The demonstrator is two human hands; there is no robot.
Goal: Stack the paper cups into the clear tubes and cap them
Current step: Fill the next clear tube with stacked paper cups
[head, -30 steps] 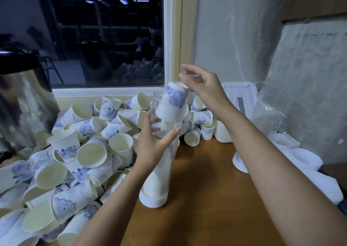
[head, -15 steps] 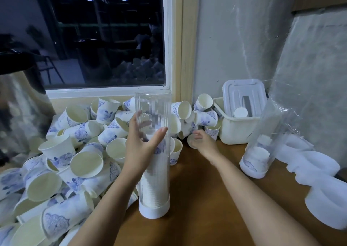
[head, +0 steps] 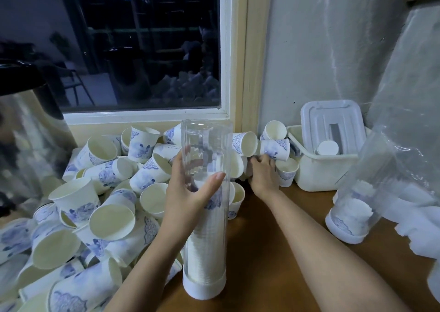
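Table [head: 273, 254]: wood, cluttered. Cups [head: 95, 204] lie heaped loose over its left half and along the back, mostly on their sides, mouths every way.

Tube [head: 206, 235] stands upright at near centre on a white base [head: 204, 288], right against the heap. The stack [head: 206, 259] inside fills the lower part. The top is open, with no cap on. Second tube [head: 364, 192] sits at the right with a few cups at its bottom. Bin [head: 319, 176] is at the back right by the wall.

Left hand [head: 188, 192] is wrapped round the tube at mid-height, thumb in front, fingers showing through the clear wall behind. Right hand [head: 263, 176] is past the tube, among the back cups, fingertips at a cup [head: 275, 148] lying on its side. Can't tell whether they have closed on it, since the back of the hand hides the grip.

Risks, my reading:
- The tube is tall and narrow on a small base. If the left grip slackens while the right pulls, it tips into the heap.
- Drawing one cup from that back cluster may set its neighbours rolling against the tube or off the edge.
- A cup entering crooked could wedge against the wall above the stack.
- The light is dim, so a cup's facing is easy to misjudge.
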